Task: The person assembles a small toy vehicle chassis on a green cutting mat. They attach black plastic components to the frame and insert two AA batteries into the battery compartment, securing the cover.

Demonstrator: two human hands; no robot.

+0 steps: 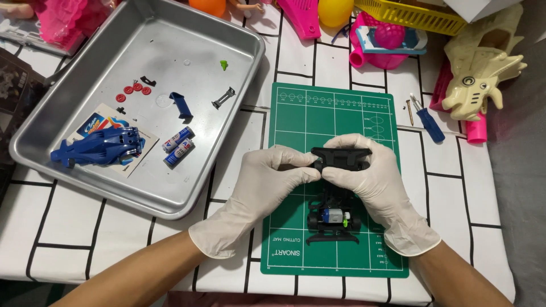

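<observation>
- Black toy car chassis (335, 211) is lying on the green cutting mat (296, 113), near the mat's middle, with a small silver motor and black wheels showing at its rear end.
- Both hands are wearing thin white gloves; the left hand (263, 181) and the right hand (369, 173) are both gripping the front end of the chassis, fingers closed around its black plastic bumper.
- Beside the mat, to its left, a metal tray (239, 96) with a smooth, dull grey floor is holding loose parts.
- Inside the tray, a glossy blue car body shell (96, 149) is resting on a printed sheet, two small batteries (178, 146) are lying just beside it, and red gears (133, 91) are sitting farther up.
- Right of the mat, a blue-handled screwdriver (427, 120) is lying on the tabletop (68, 239), which is covered in a white cloth with black lines.
- Beyond the screwdriver, a cream plastic toy (483, 68) is resting.
</observation>
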